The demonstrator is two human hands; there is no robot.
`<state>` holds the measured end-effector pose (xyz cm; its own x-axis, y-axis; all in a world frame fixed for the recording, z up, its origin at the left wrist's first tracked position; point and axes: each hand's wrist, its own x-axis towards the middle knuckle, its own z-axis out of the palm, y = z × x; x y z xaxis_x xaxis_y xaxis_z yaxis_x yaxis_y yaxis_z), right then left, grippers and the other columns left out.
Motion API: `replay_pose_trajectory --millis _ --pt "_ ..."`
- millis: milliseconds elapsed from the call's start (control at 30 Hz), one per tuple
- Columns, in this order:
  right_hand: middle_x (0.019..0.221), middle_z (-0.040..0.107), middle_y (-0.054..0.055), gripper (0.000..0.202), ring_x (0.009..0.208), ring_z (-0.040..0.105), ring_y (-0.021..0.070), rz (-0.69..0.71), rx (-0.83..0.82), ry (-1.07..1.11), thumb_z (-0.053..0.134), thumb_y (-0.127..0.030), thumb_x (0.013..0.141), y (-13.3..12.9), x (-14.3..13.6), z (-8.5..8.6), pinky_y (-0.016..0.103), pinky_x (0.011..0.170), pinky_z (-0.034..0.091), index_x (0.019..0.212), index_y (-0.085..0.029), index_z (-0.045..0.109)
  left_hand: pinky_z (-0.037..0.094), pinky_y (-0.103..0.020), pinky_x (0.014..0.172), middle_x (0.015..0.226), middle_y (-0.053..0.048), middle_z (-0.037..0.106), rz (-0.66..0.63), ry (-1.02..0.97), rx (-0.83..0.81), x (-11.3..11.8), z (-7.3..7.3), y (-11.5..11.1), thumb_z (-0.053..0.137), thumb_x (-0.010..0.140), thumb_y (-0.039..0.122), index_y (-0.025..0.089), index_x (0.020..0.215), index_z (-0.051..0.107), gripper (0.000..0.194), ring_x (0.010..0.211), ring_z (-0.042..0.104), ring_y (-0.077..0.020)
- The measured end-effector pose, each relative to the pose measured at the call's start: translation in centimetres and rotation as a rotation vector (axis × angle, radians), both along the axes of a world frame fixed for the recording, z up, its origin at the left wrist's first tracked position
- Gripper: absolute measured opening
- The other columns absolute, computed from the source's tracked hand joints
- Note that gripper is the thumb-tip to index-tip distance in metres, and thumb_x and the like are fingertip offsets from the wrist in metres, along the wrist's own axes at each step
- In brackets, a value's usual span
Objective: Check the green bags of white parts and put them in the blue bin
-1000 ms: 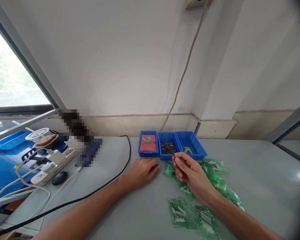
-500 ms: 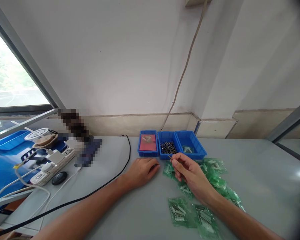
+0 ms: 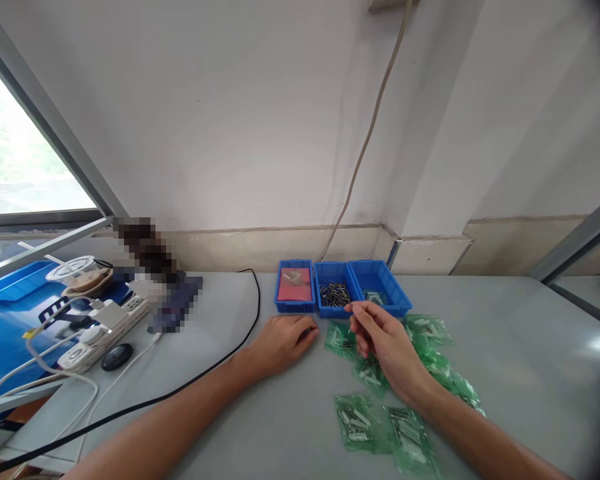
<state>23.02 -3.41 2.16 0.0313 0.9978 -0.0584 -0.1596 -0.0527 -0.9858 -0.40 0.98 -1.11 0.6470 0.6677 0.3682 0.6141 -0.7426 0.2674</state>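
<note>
My left hand (image 3: 283,343) rests on the grey table in front of the blue bin with red lining (image 3: 295,307), its fingers loosely curled and nothing visible in them. My right hand (image 3: 380,337) hovers at the front edge of the middle blue bin (image 3: 334,312), which holds a heap of metal screws (image 3: 334,294). Its thumb and index finger are pinched together; whatever may be between them is hidden. Green plastic packets (image 3: 341,339) of small parts lie below and beside this hand. Nearer me are two more filled packets (image 3: 355,421).
The right blue bin (image 3: 387,293) has a few small clear packets at its bottom. A black cable (image 3: 195,383) crosses the table on the left, near a black mouse (image 3: 117,357) and a white power strip (image 3: 83,350). The wall stands behind the bins.
My right hand has shifted slightly, and the small metal piece that showed at its fingertips is no longer visible. My left hand stays where it was.
</note>
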Motion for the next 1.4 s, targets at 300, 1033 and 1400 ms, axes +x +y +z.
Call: replay_pose_trajectory --millis 300,1033,1400 --pt "0.083 0.067 0.001 0.017 0.074 0.059 0.0214 0.100 0.305 -0.822 0.055 -0.037 0.104 -0.7 0.2 -0.9 0.033 0.069 0.043 0.094 -0.026 0.063 0.043 -0.027 0.068 0.089 -0.001 0.075 -0.002 0.005 0.000 0.0 -0.1 0.0 0.051 0.109 0.031 0.021 0.101 0.065 0.019 0.077 0.068 -0.0167" --pt "0.112 0.073 0.009 0.024 0.081 0.072 0.0246 0.241 0.463 -1.274 0.062 -0.027 0.102 -1.0 0.2 -2.3 0.033 0.067 0.050 0.125 -0.023 0.065 0.046 -0.026 0.068 0.090 -0.003 0.076 -0.006 0.001 0.003 0.1 0.1 0.0 0.050 0.109 0.032 0.021 0.101 0.067 0.022 0.079 0.069 -0.0168" --pt "0.112 0.068 0.008 0.015 0.089 0.073 0.0261 0.296 0.474 -1.375 0.056 -0.023 0.107 -0.9 0.1 -2.2 0.035 0.071 0.054 0.116 -0.022 0.068 0.047 -0.027 0.069 0.091 -0.003 0.077 -0.013 -0.007 -0.006 0.1 0.4 -0.1 0.050 0.109 0.031 0.021 0.102 0.068 0.022 0.080 0.070 -0.0169"
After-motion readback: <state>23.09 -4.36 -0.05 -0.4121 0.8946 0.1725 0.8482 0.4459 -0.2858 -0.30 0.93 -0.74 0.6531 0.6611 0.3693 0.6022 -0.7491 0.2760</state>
